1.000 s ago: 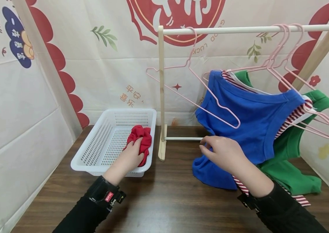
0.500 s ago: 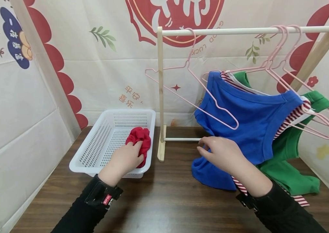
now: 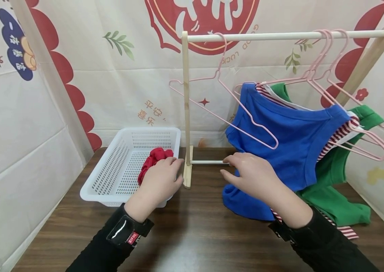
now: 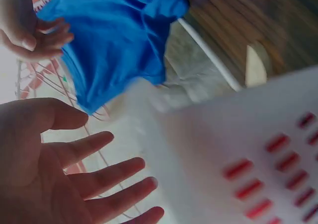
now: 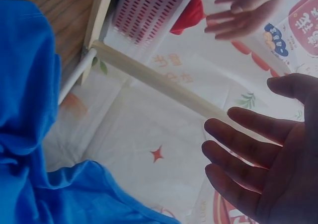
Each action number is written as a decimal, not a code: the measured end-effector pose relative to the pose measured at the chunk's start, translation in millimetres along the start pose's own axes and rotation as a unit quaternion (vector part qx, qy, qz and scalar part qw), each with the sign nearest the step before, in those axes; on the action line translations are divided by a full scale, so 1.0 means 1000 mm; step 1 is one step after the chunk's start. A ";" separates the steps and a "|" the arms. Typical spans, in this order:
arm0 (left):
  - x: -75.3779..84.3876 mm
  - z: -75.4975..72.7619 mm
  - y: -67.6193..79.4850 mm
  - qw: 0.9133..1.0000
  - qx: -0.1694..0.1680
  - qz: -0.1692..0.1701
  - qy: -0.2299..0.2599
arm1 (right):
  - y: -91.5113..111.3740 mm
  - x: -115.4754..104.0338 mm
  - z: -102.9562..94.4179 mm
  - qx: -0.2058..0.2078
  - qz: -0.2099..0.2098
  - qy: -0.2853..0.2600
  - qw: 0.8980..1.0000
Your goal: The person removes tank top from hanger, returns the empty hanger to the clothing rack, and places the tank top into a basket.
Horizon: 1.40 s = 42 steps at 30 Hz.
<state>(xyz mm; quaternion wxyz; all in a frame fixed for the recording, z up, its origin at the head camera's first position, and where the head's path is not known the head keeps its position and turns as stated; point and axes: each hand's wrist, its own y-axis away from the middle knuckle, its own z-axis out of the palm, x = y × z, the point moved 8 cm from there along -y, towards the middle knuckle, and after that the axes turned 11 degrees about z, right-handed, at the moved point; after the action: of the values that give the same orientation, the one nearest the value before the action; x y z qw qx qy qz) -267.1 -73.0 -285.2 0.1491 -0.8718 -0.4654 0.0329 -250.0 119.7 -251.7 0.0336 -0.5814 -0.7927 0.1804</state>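
A crumpled red garment (image 3: 152,161) lies in the white basket (image 3: 101,166), partly hidden behind my left hand (image 3: 162,179). That hand hovers over the basket's right rim with its fingers extended and spread. In the left wrist view its fingers (image 4: 114,177) hold nothing, and the basket wall (image 4: 194,154) is beside them. My right hand (image 3: 251,173) is in front of a blue tank top (image 3: 277,139) on the rack, fingers loosely extended. The right wrist view shows that palm (image 5: 283,179) with nothing in it.
A wooden rack (image 3: 185,102) stands right of the basket. From its white rail (image 3: 273,36) hang a bare pink hanger (image 3: 220,71) and the blue, striped and green garments (image 3: 336,166). All stand on a brown table (image 3: 192,241) before a printed cloth backdrop (image 3: 124,94).
My left hand has let go of the red garment, risen from it and shifted right to the basket's rim. The red garment stays in the basket. My right hand has barely moved.
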 end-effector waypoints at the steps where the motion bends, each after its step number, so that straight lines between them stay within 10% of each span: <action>1: 0.004 -0.002 -0.001 1.000 0.004 0.006 0.003 | 0.000 -0.002 -0.002 0.005 -0.004 0.001 1.000; 19: 0.054 -0.058 -0.022 0.984 0.148 0.103 0.003 | 0.023 -0.007 -0.073 0.147 -0.065 -0.007 0.987; 28: 0.059 -0.073 -0.035 0.975 0.184 0.128 -0.005 | 0.030 0.019 -0.108 0.226 -0.031 -0.014 0.974; 42: 0.037 -0.082 -0.040 0.978 0.182 0.098 -0.025 | 0.019 0.095 -0.130 0.226 0.094 0.012 0.970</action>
<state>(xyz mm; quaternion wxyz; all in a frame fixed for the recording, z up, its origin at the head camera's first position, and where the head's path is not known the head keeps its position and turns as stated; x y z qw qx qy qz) -262.4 -40.8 -192.0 0.2895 -0.8703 -0.3679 0.1534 -228.9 245.9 -151.8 0.1561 -0.6326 -0.6729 0.3502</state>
